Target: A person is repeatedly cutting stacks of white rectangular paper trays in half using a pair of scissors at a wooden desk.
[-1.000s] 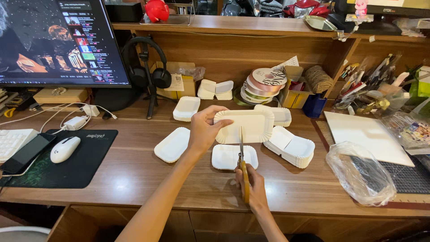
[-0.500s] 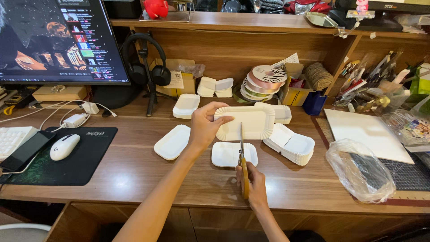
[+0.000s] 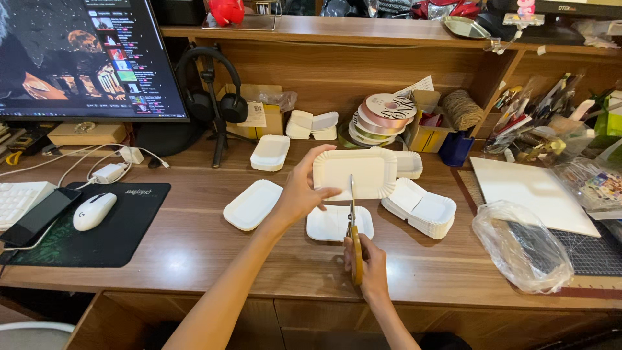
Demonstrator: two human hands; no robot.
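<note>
From the head view, I am holding a white paper tray (image 3: 355, 174) up in my left hand (image 3: 303, 194), fingers grasping its left edge, above the middle of the desk (image 3: 194, 240) near its front edge. My right hand (image 3: 367, 260) is clenching yellow-handled scissors (image 3: 354, 223), blades pointing up into the tray's lower edge. I judge that keeping the tray steady and the blades upright gives a straight cut.

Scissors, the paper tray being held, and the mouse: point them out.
scissors (image 3: 354, 243), head view, yellow handle.
paper tray (image 3: 363, 170), head view, flat centre.
mouse (image 3: 94, 211), head view, white top shell.
</note>
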